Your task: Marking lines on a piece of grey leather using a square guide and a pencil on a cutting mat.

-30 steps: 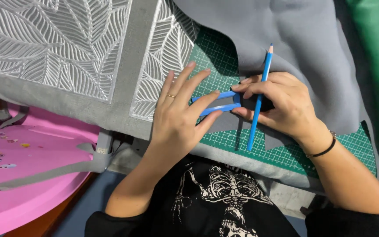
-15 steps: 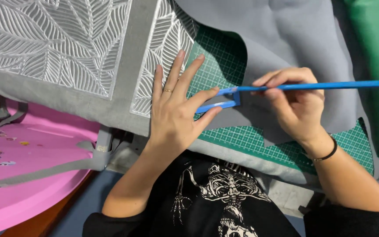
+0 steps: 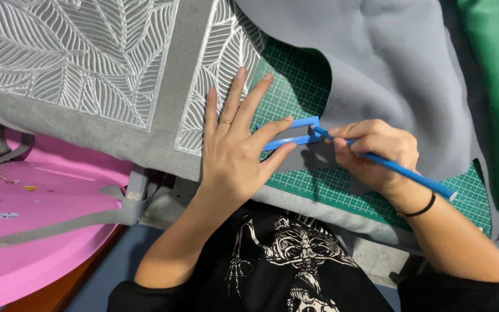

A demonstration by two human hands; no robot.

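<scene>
My left hand (image 3: 235, 147) lies flat with fingers spread, thumb and forefinger pressing a blue rectangular frame template (image 3: 290, 133) onto plain grey fabric (image 3: 388, 63) over a green gridded cutting mat (image 3: 295, 81). My right hand (image 3: 376, 153) grips a blue pencil (image 3: 402, 170) in a writing hold. Its tip touches the template's right end, and its shaft points down to the right past my wrist, which bears a black band.
A grey cloth with white embroidered leaf panels (image 3: 76, 63) lies at the upper left. A pink round surface (image 3: 36, 231) with small stickers and a grey fabric strip (image 3: 59, 222) sits at the lower left. Green cloth (image 3: 498, 86) fills the right edge.
My right hand has turned the pencil from upright, through level, to a writing hold with its tip at the template's right end. My left hand has stayed on the template.
</scene>
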